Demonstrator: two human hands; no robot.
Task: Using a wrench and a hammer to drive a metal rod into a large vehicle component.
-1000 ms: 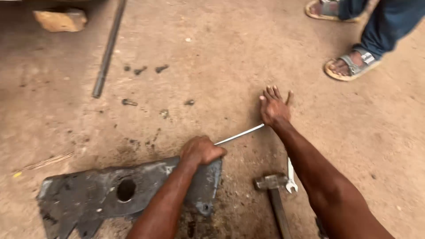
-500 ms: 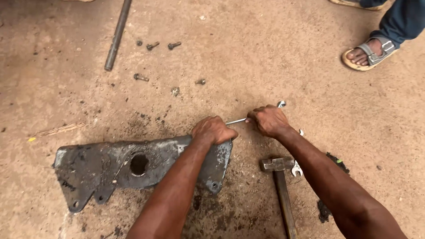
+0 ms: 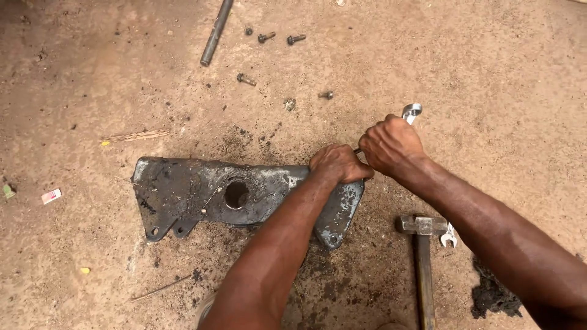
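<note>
Ground (image 3: 501,73) beneath you is bare packed dirt, reddish-brown, with dark oily stains around the work. Your left hand (image 3: 338,164) is fisted on the upper edge of the dark metal bracket (image 3: 202,192), which lies flat on the dirt. Your right hand (image 3: 391,145) is clenched around a silver wrench (image 3: 412,111), just beside the left. Loose bolts (image 3: 266,37) and a steel rod (image 3: 215,33) lie beyond the bracket. A hammer (image 3: 420,244) rests near your right forearm.
</note>
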